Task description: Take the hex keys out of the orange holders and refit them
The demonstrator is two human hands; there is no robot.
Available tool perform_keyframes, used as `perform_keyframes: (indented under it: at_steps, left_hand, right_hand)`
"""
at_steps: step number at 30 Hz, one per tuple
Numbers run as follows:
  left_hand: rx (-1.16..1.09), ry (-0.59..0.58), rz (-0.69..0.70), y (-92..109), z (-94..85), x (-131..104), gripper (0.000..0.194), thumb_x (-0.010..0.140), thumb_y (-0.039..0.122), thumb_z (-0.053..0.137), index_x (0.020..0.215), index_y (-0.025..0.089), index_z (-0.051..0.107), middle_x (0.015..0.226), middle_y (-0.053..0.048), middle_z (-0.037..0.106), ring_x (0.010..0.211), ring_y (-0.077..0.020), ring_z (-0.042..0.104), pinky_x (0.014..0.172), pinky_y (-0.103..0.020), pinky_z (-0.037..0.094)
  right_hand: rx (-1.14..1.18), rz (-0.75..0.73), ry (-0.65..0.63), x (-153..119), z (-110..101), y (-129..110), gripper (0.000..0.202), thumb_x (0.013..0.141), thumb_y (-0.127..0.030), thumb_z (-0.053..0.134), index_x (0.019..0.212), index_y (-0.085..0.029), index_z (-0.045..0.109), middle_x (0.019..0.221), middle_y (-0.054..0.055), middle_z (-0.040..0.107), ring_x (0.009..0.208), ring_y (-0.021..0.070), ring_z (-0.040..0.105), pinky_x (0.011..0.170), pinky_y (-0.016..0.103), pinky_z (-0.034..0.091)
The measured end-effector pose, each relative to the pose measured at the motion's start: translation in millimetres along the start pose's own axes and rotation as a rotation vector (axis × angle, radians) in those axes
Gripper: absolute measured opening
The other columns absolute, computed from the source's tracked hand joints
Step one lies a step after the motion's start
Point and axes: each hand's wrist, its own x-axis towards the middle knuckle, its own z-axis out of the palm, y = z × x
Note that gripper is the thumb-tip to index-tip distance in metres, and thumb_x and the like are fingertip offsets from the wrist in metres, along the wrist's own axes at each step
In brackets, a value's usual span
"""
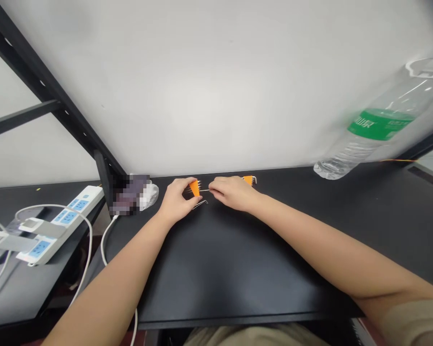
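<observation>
My left hand [178, 198] grips an orange hex key holder [194, 188] between thumb and fingers, with several metal key ends sticking out of its right side. My right hand [231, 191] pinches a thin metal hex key [205, 191] that points left toward the holder; whether its tip is inside the holder I cannot tell. Below the holder, loose L-shaped hex keys [201, 203] lie on the black table. Behind my right hand sits a second orange hex key holder [248, 180], partly hidden, with bent key ends showing at its right.
A large clear bottle [361, 139] with a green label stands at the right by the wall. At left are a crumpled white wrapper [149, 194], a blurred-out object [130, 194], a white power strip [63, 223], white cables [90, 240] and a black metal frame [57, 91].
</observation>
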Motion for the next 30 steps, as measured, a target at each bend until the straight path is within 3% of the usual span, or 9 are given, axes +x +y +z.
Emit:
perform_keyframes:
  at_steps: [4,7,13,24,30]
  left_hand:
    - [0.024,-0.063,0.025,4,-0.1,0,0.051,0.078,0.040,0.082,0.125,0.027,0.067,0.117,-0.005,0.073,0.108,-0.0261,0.068,0.100,-0.044,0.055]
    - [0.046,-0.101,0.055,6,0.9,0,0.050,0.078,0.041,0.082,0.124,0.027,0.068,0.116,-0.004,0.074,0.108,-0.0264,0.068,0.099,-0.044,0.054]
    - [0.013,-0.050,-0.009,6,-0.7,0,0.051,0.079,0.040,0.081,0.126,0.028,0.066,0.119,-0.004,0.073,0.107,-0.0261,0.069,0.099,-0.043,0.055]
    - [0.029,-0.073,0.042,5,2.8,-1,0.051,0.080,0.040,0.081,0.127,0.028,0.066,0.121,-0.004,0.072,0.110,-0.0262,0.069,0.100,-0.043,0.054]
    - [0.035,-0.075,0.063,2,1.3,0,0.052,0.080,0.038,0.081,0.129,0.027,0.064,0.122,-0.004,0.072,0.112,-0.0249,0.067,0.102,-0.042,0.053]
  right_hand:
    - [-0.076,-0.062,0.005,-2,4,-2,0.020,0.100,-0.017,0.049,0.097,-0.021,0.068,0.086,0.004,0.061,0.067,0.0167,0.047,0.059,0.031,0.026]
    - [-0.011,-0.088,-0.007,-2,8,-6,0.019,0.101,-0.019,0.049,0.100,-0.023,0.069,0.089,0.004,0.063,0.070,0.0168,0.051,0.061,0.031,0.030]
    - [0.174,0.066,0.085,-1,13,-5,0.011,0.100,-0.025,0.058,0.104,-0.022,0.067,0.095,0.005,0.070,0.081,0.0195,0.062,0.073,0.031,0.043]
    - [0.143,-0.006,0.061,-1,22,-7,0.016,0.100,-0.020,0.056,0.099,-0.021,0.072,0.101,0.006,0.073,0.089,0.0195,0.066,0.077,0.031,0.046]
    - [0.055,0.021,0.066,-1,26,-13,0.016,0.100,-0.021,0.055,0.096,-0.020,0.071,0.094,0.006,0.073,0.083,0.0193,0.065,0.073,0.031,0.045]
